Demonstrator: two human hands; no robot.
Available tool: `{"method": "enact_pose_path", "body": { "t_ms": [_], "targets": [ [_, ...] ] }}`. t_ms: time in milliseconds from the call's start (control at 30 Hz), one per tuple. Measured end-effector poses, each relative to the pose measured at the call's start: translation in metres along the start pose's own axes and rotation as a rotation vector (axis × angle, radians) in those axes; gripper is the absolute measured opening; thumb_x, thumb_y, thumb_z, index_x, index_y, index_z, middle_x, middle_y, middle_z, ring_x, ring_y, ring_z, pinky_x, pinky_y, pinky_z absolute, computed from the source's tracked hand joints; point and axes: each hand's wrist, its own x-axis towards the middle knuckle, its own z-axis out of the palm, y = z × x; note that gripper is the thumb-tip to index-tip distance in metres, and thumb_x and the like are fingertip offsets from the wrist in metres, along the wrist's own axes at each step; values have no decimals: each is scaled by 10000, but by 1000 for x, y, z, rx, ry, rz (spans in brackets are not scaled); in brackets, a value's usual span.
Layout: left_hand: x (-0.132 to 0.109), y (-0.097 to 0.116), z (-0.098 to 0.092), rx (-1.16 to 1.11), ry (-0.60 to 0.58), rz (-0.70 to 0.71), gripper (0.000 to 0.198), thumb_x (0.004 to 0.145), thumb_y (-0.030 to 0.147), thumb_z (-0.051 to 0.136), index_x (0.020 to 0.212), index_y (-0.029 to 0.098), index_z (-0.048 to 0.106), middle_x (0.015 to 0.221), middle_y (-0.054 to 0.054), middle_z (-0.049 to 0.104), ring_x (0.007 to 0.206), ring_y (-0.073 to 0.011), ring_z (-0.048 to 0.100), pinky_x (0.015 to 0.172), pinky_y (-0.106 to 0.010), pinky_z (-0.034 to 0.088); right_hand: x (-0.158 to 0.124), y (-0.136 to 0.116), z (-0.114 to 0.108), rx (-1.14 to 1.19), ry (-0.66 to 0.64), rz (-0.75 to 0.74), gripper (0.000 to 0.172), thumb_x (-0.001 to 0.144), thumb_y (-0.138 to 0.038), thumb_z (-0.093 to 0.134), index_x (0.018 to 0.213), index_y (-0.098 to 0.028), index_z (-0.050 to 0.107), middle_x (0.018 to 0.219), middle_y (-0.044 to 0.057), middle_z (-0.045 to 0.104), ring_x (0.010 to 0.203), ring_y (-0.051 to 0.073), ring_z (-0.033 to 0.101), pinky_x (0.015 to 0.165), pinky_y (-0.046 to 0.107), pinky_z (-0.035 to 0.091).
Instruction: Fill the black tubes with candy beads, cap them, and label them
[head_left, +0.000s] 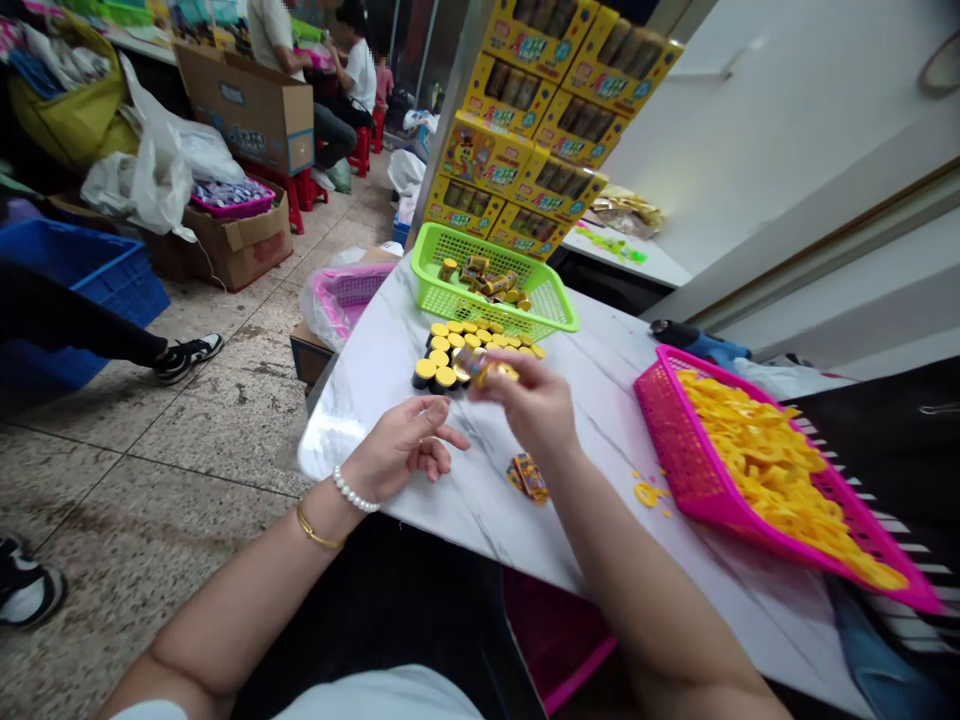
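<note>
My right hand (536, 400) pinches a small jar (487, 368) with a shiny printed wrap, blurred by motion, above the table. Just behind it stand rows of dark little jars with yellow lids (444, 378), some hidden by the hand. My left hand (411, 445), with a pearl bracelet at the wrist, hovers over the near edge of the table, holding nothing, fingers loosely curled and apart. Between my forearms lies a small pile of printed labels or cards (528, 477). A green basket (495, 310) behind the rows holds several wrapped jars (495, 283).
A pink basket (660, 440) heaped with yellow plastic rings (757, 450) stands at the right of the marbled table (600, 510). Stacked yellow display boxes (517, 150) rise behind. On the left are a blue crate (97, 270), cartons (247, 110) and a person's leg (97, 310).
</note>
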Motion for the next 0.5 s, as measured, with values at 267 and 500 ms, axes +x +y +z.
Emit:
{"method": "enact_pose_path", "body": {
  "t_ms": [267,500],
  "targets": [
    [-4,-7,-5,99,39,46,526,695,498,830,989,114,623,723,-20,678,491,-78,581,433,-185,418,16,-25,-65,-761,22,12,255,781,-341,729,986,-204,792,829,46,722,641,145,647,586,287,533],
    [1,-12,4,289,60,74,470,694,525,800,878,117,659,700,-18,662,483,-67,551,433,-179,404,-105,21,-104,-876,-30,53,128,804,-327,711,799,-220,782,788,45,699,678,160,638,634,298,513]
  ]
}}
